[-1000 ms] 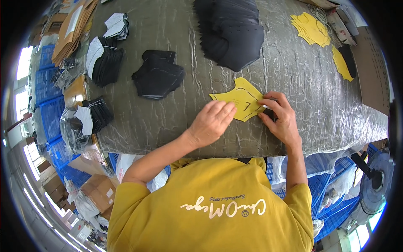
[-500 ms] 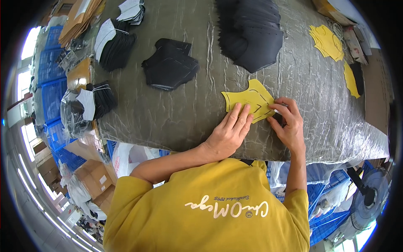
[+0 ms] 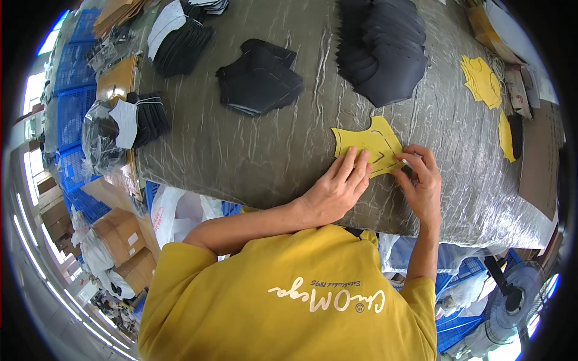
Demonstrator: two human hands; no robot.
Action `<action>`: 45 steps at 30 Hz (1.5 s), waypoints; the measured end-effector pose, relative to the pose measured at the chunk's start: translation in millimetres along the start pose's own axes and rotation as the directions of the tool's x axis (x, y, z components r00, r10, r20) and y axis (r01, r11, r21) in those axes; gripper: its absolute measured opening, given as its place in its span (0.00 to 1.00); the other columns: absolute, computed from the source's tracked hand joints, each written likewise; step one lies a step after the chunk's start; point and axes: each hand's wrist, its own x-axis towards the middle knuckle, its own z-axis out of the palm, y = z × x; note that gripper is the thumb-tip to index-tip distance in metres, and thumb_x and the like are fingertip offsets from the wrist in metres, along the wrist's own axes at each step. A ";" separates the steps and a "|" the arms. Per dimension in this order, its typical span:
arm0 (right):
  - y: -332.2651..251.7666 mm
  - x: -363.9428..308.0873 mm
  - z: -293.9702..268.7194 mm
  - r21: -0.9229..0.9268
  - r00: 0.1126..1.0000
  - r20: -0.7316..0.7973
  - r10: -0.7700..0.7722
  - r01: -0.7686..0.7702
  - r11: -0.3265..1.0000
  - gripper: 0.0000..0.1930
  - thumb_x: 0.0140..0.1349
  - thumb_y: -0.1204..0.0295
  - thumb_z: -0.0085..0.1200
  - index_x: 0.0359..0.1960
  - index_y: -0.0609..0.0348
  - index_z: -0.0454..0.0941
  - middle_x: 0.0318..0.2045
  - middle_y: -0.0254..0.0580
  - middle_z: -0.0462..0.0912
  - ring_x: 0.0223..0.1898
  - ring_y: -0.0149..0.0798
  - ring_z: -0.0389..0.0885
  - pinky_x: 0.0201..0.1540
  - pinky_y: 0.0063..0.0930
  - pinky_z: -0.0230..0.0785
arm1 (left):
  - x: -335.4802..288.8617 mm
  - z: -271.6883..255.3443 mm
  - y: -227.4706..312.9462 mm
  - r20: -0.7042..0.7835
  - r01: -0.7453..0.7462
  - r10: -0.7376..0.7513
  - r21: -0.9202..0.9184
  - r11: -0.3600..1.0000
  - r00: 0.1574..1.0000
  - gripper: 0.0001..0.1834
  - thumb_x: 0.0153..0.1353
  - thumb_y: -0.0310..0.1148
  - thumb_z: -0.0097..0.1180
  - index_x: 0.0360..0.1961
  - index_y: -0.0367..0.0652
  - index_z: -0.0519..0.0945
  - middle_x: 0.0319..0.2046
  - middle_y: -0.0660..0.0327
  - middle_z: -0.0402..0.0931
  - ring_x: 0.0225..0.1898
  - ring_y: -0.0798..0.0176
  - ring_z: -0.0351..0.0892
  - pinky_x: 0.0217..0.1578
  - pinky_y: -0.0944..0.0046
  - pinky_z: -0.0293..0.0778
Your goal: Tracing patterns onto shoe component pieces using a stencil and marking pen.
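Note:
A yellow pattern template (image 3: 355, 139) with slits cut through it lies flat on the table in front of me. My left hand (image 3: 338, 185) rests on its near left part, fingers stretched out and pressing down. At the template's right edge, my right hand (image 3: 421, 180) pinches a slim, pale, pen-like tool (image 3: 406, 161), mostly hidden by the fingers. Whatever may lie under the template is hidden. Beyond it spreads a fanned stack of black cut pieces (image 3: 385, 66). Left of that, a smaller pile of black pieces (image 3: 259, 81) bears light dashed marks.
Tied bundles of black pieces (image 3: 150, 120) with pale tops stand along the table's left side. More yellow templates (image 3: 481, 82) lie at the far right, near a cardboard sheet (image 3: 539, 159). Blue crates (image 3: 75, 117) and cartons (image 3: 120, 234) are at left, a fan (image 3: 515, 298) at lower right.
The view has shifted a little, so the table things appear farther right. My right hand stays at the template's right edge with the tool; my left hand still presses the template.

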 end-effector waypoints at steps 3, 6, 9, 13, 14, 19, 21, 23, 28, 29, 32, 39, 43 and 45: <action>-11.8 14.7 -2.5 -0.037 0.991 -0.085 -0.107 0.104 0.994 0.09 0.61 0.80 0.64 0.43 0.59 0.86 0.49 0.41 0.80 0.36 0.38 0.79 0.37 0.32 0.74 | 1.5 -2.2 1.7 0.002 0.001 -0.001 0.031 1.000 1.000 0.27 0.65 0.34 0.51 0.62 0.28 0.77 0.69 0.36 0.66 0.69 0.32 0.65 0.66 0.48 0.73; -40.2 28.5 3.1 -0.097 0.967 -0.156 -0.203 0.190 0.977 0.03 0.64 0.76 0.62 0.37 0.59 0.86 0.42 0.40 0.82 0.35 0.42 0.76 0.43 0.38 0.69 | 0.8 -1.4 2.5 0.008 0.001 -0.001 0.037 0.999 1.000 0.27 0.64 0.34 0.52 0.62 0.28 0.77 0.67 0.37 0.67 0.68 0.32 0.66 0.66 0.47 0.72; -50.0 46.9 19.0 0.058 0.924 -0.039 -0.379 0.381 0.923 0.03 0.63 0.76 0.63 0.31 0.57 0.81 0.32 0.34 0.82 0.34 0.43 0.76 0.42 0.37 0.64 | 0.8 2.5 2.6 0.010 0.002 -0.002 0.021 1.000 1.000 0.27 0.65 0.36 0.52 0.60 0.29 0.78 0.65 0.37 0.69 0.68 0.33 0.66 0.66 0.45 0.71; -40.0 55.4 36.5 0.065 0.891 0.050 -0.450 0.447 0.892 0.03 0.63 0.75 0.63 0.34 0.55 0.80 0.32 0.34 0.82 0.35 0.42 0.77 0.45 0.37 0.64 | -0.9 5.8 4.9 0.025 0.001 -0.002 0.038 0.999 1.000 0.26 0.65 0.38 0.52 0.58 0.30 0.78 0.61 0.39 0.71 0.66 0.35 0.67 0.68 0.44 0.69; -40.4 56.6 36.9 0.064 0.890 0.057 -0.453 0.450 0.891 0.03 0.63 0.75 0.63 0.34 0.55 0.80 0.32 0.34 0.82 0.35 0.42 0.77 0.45 0.37 0.64 | -1.2 7.0 5.5 0.025 -0.001 0.000 0.039 0.999 1.000 0.26 0.65 0.39 0.52 0.58 0.31 0.78 0.60 0.40 0.71 0.66 0.35 0.68 0.69 0.43 0.68; -44.5 66.9 36.4 0.097 0.842 0.135 -0.522 0.513 0.853 0.04 0.64 0.72 0.63 0.33 0.55 0.80 0.30 0.35 0.80 0.34 0.42 0.77 0.47 0.37 0.65 | -0.3 7.2 4.5 0.014 0.001 -0.002 0.019 1.000 1.000 0.26 0.65 0.39 0.53 0.58 0.32 0.78 0.59 0.41 0.72 0.66 0.36 0.67 0.70 0.43 0.65; -47.8 72.5 34.6 0.089 0.820 0.172 -0.546 0.539 0.838 0.04 0.64 0.72 0.63 0.33 0.55 0.80 0.29 0.35 0.79 0.34 0.42 0.77 0.48 0.38 0.65 | 0.4 6.0 3.8 0.020 0.002 -0.002 0.008 1.000 1.000 0.26 0.64 0.39 0.53 0.58 0.32 0.78 0.59 0.41 0.72 0.66 0.36 0.67 0.70 0.42 0.65; -48.3 78.2 34.4 0.082 0.797 0.208 -0.568 0.564 0.822 0.04 0.64 0.71 0.62 0.33 0.55 0.80 0.28 0.35 0.79 0.33 0.42 0.77 0.48 0.38 0.65 | 1.2 3.6 2.8 0.043 -0.001 0.001 0.011 1.000 0.999 0.26 0.63 0.40 0.54 0.58 0.32 0.78 0.59 0.42 0.72 0.66 0.35 0.67 0.70 0.42 0.65; -50.5 91.4 34.9 0.021 0.794 0.148 -0.589 0.593 0.805 0.05 0.64 0.72 0.63 0.32 0.55 0.80 0.26 0.35 0.78 0.32 0.41 0.76 0.48 0.38 0.65 | 3.8 2.4 -0.6 -0.038 -0.001 0.000 -0.027 1.000 0.999 0.24 0.62 0.37 0.55 0.54 0.31 0.79 0.56 0.42 0.73 0.64 0.36 0.69 0.66 0.45 0.72; -50.1 93.2 36.1 0.022 0.793 0.148 -0.592 0.595 0.803 0.05 0.64 0.72 0.63 0.32 0.55 0.80 0.26 0.35 0.78 0.32 0.41 0.76 0.48 0.38 0.65 | 4.3 1.5 -1.4 -0.062 -0.008 0.006 -0.028 1.000 0.998 0.22 0.62 0.36 0.55 0.53 0.30 0.80 0.54 0.42 0.74 0.63 0.36 0.70 0.64 0.46 0.74; -48.2 95.8 38.4 0.031 0.806 0.119 -0.580 0.581 0.813 0.05 0.63 0.72 0.64 0.32 0.55 0.80 0.26 0.34 0.78 0.31 0.41 0.76 0.47 0.38 0.65 | 5.0 -0.6 -2.7 -0.072 -0.009 0.006 -0.038 0.999 0.997 0.21 0.62 0.34 0.55 0.52 0.29 0.80 0.52 0.43 0.74 0.63 0.36 0.70 0.61 0.48 0.77; -48.0 103.3 40.3 0.035 0.781 0.111 -0.615 0.615 0.788 0.05 0.63 0.71 0.65 0.32 0.54 0.81 0.26 0.33 0.78 0.31 0.41 0.75 0.48 0.37 0.64 | 5.9 -2.8 -2.9 -0.076 -0.002 -0.002 -0.043 0.999 0.997 0.21 0.62 0.34 0.55 0.52 0.29 0.80 0.53 0.43 0.74 0.61 0.38 0.72 0.62 0.49 0.77; -46.6 97.3 38.9 -0.014 0.806 0.074 -0.587 0.589 0.808 0.04 0.63 0.72 0.64 0.32 0.53 0.81 0.26 0.32 0.78 0.31 0.40 0.75 0.48 0.37 0.64 | 7.6 -4.0 -2.3 -0.089 0.018 -0.022 -0.045 0.999 0.996 0.21 0.62 0.33 0.55 0.53 0.29 0.80 0.54 0.43 0.75 0.60 0.41 0.74 0.60 0.52 0.78; -40.9 91.1 37.7 -0.043 0.821 0.023 -0.571 0.572 0.819 0.03 0.64 0.73 0.64 0.32 0.53 0.81 0.27 0.32 0.79 0.31 0.40 0.75 0.48 0.36 0.64 | 9.2 -5.4 -2.2 -0.091 0.021 -0.025 -0.052 0.998 0.996 0.21 0.62 0.33 0.54 0.53 0.29 0.80 0.55 0.43 0.75 0.60 0.41 0.74 0.59 0.54 0.79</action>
